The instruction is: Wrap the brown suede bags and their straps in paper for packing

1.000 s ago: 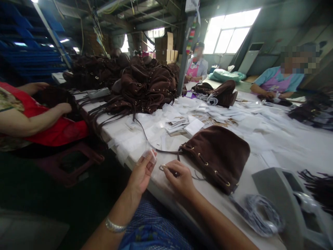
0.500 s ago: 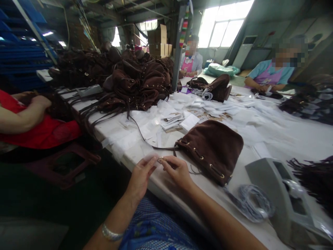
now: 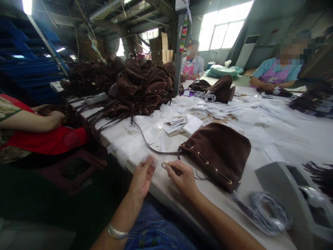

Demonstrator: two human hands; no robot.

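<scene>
My left hand (image 3: 142, 177) is closed on a thin, translucent white wrapping sheet (image 3: 154, 160), with the fingertips pinching it over the table's front edge. Close by on its right, my right hand (image 3: 184, 177) pinches a small metal clasp (image 3: 164, 164) between thumb and fingers. What the clasp is fixed to is hidden by the hand. A dark brown drawstring bag (image 3: 221, 152) with gold eyelets lies on the table just beyond my right hand. Its thin brown strap (image 3: 149, 147) curves away to the left.
White sheets and packets (image 3: 192, 124) cover much of the table. Brown bags (image 3: 145, 83) are piled at the back left. To the right are a grey tape dispenser (image 3: 275, 177) and a wrapped coiled strap (image 3: 253, 205). A co-worker in a red apron (image 3: 62, 139) sits at left.
My hands have come apart: the right one has drawn the clasp rightward, away from the sheet in my left hand. The whole view has shifted slightly.
</scene>
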